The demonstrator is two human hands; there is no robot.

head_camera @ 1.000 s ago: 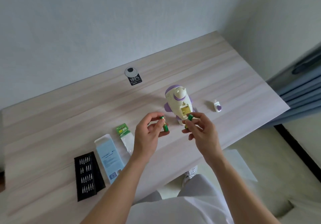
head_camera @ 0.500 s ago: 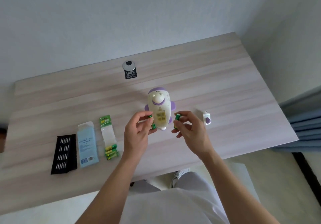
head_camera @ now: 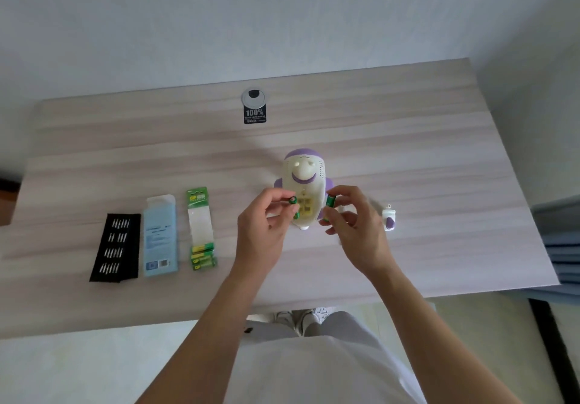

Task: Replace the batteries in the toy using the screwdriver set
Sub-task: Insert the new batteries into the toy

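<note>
Head view; the toy (head_camera: 303, 190) lies at frame centre on the table (head_camera: 408, 140), its open battery compartment (head_camera: 305, 207) turned up towards us, which we judge is deliberate so cells can go in from above; the left hand (head_camera: 263, 228) pinches a green battery (head_camera: 293, 200) between thumb and forefinger just left of the compartment, remaining fingers curled under; the right hand (head_camera: 354, 224) pinches a second green battery (head_camera: 331, 200) the same way just right of it, other fingers loosely bent; both cells are held end-up near the slots, likely to check polarity before seating; whether these are fresh or spent cells we cannot tell; the compartment cover (head_camera: 389, 217) sits apart at right of the toy, probably parked clear of the work; at left of frame, in a row, the battery pack (head_camera: 201, 231), a blue box (head_camera: 160, 234) and the black bit tray (head_camera: 116, 246), laid within reach of the left hand; no screwdriver visible; we judge the step as cell exchange, cover and screw not yet refitted.
</note>
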